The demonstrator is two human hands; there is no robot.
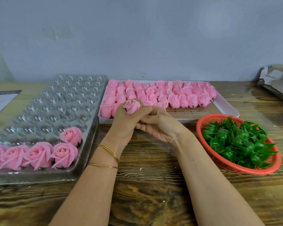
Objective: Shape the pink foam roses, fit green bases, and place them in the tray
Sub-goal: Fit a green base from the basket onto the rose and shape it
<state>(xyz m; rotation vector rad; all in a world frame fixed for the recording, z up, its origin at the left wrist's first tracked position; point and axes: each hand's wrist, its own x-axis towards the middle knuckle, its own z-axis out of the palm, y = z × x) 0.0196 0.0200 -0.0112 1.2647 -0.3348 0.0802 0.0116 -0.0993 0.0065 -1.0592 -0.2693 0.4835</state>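
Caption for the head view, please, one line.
Left hand and right hand hold a pink foam rose between the clear tray of finished roses and the red basket of green bases.

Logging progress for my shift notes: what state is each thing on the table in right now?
Rose, held up, its base hidden.
Left hand, grips the rose.
Right hand, fingers curled against the left hand; grip unclear.
Clear tray, finished roses in the near pockets, the others empty.
White box, mostly filled with buds lying down.
Red basket, heaped with green bases.
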